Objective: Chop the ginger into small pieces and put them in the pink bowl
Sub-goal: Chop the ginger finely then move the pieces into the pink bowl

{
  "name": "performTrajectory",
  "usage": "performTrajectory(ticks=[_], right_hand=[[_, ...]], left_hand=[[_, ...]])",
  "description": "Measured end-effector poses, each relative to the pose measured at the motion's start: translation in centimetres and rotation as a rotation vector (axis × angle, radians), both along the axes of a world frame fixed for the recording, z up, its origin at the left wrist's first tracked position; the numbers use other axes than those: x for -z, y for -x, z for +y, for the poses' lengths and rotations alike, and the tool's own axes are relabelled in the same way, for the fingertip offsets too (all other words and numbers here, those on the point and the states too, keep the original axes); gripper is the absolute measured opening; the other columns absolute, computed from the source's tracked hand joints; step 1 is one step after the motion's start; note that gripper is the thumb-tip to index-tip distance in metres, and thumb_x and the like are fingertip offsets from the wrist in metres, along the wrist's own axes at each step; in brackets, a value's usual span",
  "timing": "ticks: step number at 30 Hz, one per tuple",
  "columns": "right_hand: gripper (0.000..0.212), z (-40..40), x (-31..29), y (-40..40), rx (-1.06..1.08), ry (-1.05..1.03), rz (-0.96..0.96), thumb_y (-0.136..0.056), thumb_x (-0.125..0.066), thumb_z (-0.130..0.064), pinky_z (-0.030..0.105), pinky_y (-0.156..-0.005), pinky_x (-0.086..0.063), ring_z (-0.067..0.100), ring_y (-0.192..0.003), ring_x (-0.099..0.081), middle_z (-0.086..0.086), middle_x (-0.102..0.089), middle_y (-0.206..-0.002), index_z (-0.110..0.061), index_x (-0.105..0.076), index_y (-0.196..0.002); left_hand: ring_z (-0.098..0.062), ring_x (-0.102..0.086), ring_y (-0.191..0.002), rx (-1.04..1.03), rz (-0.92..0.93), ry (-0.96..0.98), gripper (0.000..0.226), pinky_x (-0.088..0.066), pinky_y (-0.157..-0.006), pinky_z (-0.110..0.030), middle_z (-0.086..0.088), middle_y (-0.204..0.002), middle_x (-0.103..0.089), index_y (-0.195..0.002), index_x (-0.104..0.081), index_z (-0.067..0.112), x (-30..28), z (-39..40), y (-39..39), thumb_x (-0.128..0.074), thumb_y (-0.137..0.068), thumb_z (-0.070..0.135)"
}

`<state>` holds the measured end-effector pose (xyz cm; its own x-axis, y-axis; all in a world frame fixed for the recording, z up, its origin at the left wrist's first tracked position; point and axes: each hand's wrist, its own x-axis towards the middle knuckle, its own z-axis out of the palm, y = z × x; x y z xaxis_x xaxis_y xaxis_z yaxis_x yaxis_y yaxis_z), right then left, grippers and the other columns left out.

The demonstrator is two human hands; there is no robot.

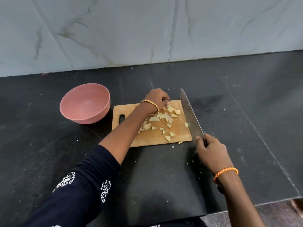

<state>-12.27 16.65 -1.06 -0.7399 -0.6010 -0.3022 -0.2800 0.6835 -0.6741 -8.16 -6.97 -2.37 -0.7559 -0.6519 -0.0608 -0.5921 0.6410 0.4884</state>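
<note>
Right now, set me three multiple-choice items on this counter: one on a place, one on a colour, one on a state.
1. Where does the bowl stand?
A. on the board
B. on the counter, left of the board
C. right of the knife

2. What colour is the band on the right wrist?
A. orange
B. green
C. white

3. What does the bowl hold?
A. all the ginger
B. water
C. nothing visible

Answers:
1 B: it sits on the dark counter beside the chopping board.
2 A: an orange braided band circles the wrist of the right hand, which holds the knife.
3 C: its inside shows bare pink; the ginger pieces lie on the board by the left hand.
</note>
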Motion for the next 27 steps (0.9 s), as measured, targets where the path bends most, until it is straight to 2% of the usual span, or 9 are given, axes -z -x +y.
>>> performTrajectory(ticks=[4, 7, 10, 13, 17, 23, 27], right_hand=[[0.031, -1.1, 0.6, -0.1, 0.043, -0.021, 0.022, -0.095, -0.042, -0.029, 0.034, -0.064, -0.044, 0.03, -0.072, -0.055, 0.012, -0.057, -0.071, -0.011, -0.048, -0.07], [0.03, -1.8, 0.5, -0.2, 0.006, -0.089, 0.079, -0.095, -0.04, -0.028, 0.033, -0.065, -0.04, 0.031, -0.074, -0.049, 0.008, -0.053, -0.07, -0.015, -0.044, -0.068], [0.025, -2.2, 0.3, -0.6, -0.07, -0.15, 0.154, -0.095, -0.037, -0.028, 0.032, -0.066, -0.039, 0.03, -0.077, -0.047, 0.009, -0.053, -0.073, -0.014, -0.047, -0.077], [0.022, -2.8, 0.2, -0.9, -0.185, -0.186, 0.225, -0.093, -0.037, -0.029, 0.03, -0.065, -0.044, 0.03, -0.074, -0.056, 0.011, -0.059, -0.082, -0.016, -0.052, -0.083], [0.023, -3.3, -0.2, -1.3, -0.301, -0.171, 0.296, -0.093, -0.038, -0.031, 0.034, -0.066, -0.051, 0.029, -0.071, -0.059, 0.009, -0.06, -0.077, -0.017, -0.054, -0.085], [0.021, -3.2, 0.2, -1.1, -0.137, -0.123, 0.276, -0.093, -0.038, -0.027, 0.035, -0.064, -0.049, 0.033, -0.072, -0.057, 0.012, -0.059, -0.079, -0.015, -0.047, -0.079], [0.017, -3.6, 0.1, -2.1, -0.246, -0.172, 0.322, -0.095, -0.037, -0.028, 0.032, -0.063, -0.04, 0.031, -0.07, -0.049, 0.005, -0.046, -0.071, -0.016, -0.046, -0.085]], left_hand=[[-0.02, -0.064, -0.087, -0.052, 0.088, -0.02, 0.011, -0.05, -0.079, -0.025, -0.006, -0.093, -0.071, -0.086, -0.072, 0.009, 0.1, -0.4, 0.2, -0.062, -0.083, 0.006], [-0.015, -0.061, -0.078, -0.104, 0.148, -0.038, 0.007, -0.049, -0.074, -0.026, -0.004, -0.088, -0.071, -0.079, -0.07, 0.01, 0.0, -0.6, -0.2, -0.064, -0.081, 0.006], [-0.011, -0.056, -0.077, -0.247, 0.335, -0.068, 0.004, -0.047, -0.071, -0.025, -0.001, -0.086, -0.067, -0.083, -0.067, 0.011, -0.1, -0.2, -1.5, -0.063, -0.083, 0.011], [-0.007, -0.053, -0.078, -0.457, 0.567, -0.126, 0.007, -0.041, -0.066, -0.014, 0.003, -0.088, -0.061, -0.09, -0.064, 0.011, 0.1, 1.1, -3.2, -0.059, -0.087, 0.015], [0.001, -0.049, -0.072, -0.683, 0.73, -0.186, 0.009, -0.04, -0.059, -0.001, 0.005, -0.088, -0.057, -0.096, -0.06, 0.011, 0.7, 2.5, -4.9, -0.055, -0.091, 0.017], [-0.007, -0.054, -0.081, -0.701, 0.871, -0.061, 0.008, -0.042, -0.064, -0.003, 0.002, -0.091, -0.059, -0.096, -0.058, 0.01, 0.3, 3.3, -6.0, -0.055, -0.091, 0.015], [-0.011, -0.058, -0.08, -0.699, 0.897, -0.123, 0.008, -0.048, -0.068, -0.011, -0.003, -0.09, -0.062, -0.096, -0.057, 0.009, 0.7, 3.4, -6.3, -0.054, -0.091, 0.015]])
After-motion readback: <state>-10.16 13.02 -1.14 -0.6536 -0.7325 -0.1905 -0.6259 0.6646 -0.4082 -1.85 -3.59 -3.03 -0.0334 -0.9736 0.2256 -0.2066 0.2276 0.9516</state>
